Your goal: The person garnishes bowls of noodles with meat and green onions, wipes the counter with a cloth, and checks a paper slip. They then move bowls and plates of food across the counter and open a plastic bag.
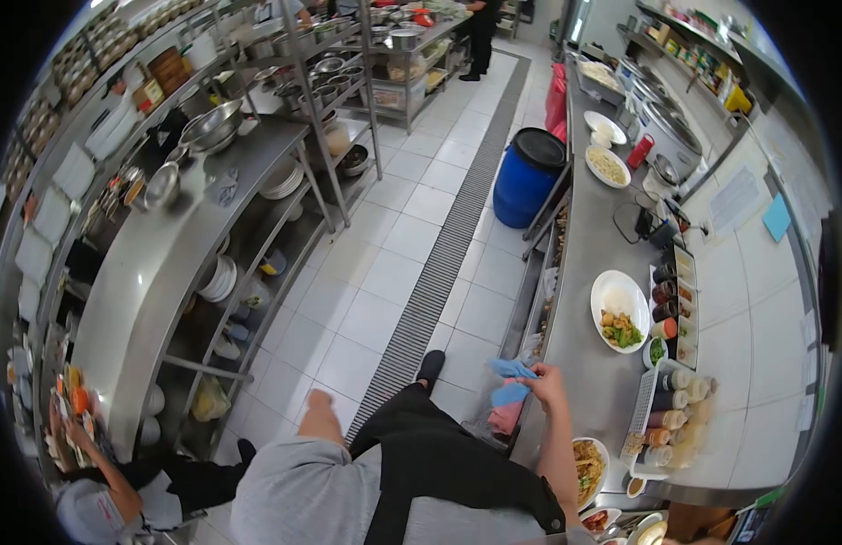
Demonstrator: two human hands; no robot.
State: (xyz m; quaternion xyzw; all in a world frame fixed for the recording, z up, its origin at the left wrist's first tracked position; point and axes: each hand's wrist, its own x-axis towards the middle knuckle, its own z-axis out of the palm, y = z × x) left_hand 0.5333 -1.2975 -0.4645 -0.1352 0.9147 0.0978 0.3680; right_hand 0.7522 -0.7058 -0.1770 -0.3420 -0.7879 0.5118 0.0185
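My right hand (548,386) is closed on a light blue cloth (513,370) at the front edge of the steel counter (575,291). Just below the blue cloth, a pink cloth (505,418) hangs by the shelf under the counter. Over the tiled floor, my left hand (319,400) hangs low beside my body, away from any object; its fingers are blurred. On the counter, right of my right hand, lie an oval white plate (611,286) with food at one end and a plate of noodle-like food (589,468).
A white basket of sauce bottles (652,413) stands against the wall. Farther along are a blue barrel (530,177) and a bowl of pale food (608,166). A floor drain grate (439,263) runs down the aisle. At lower left, a co-worker (121,490) works by the other steel counter (121,300).
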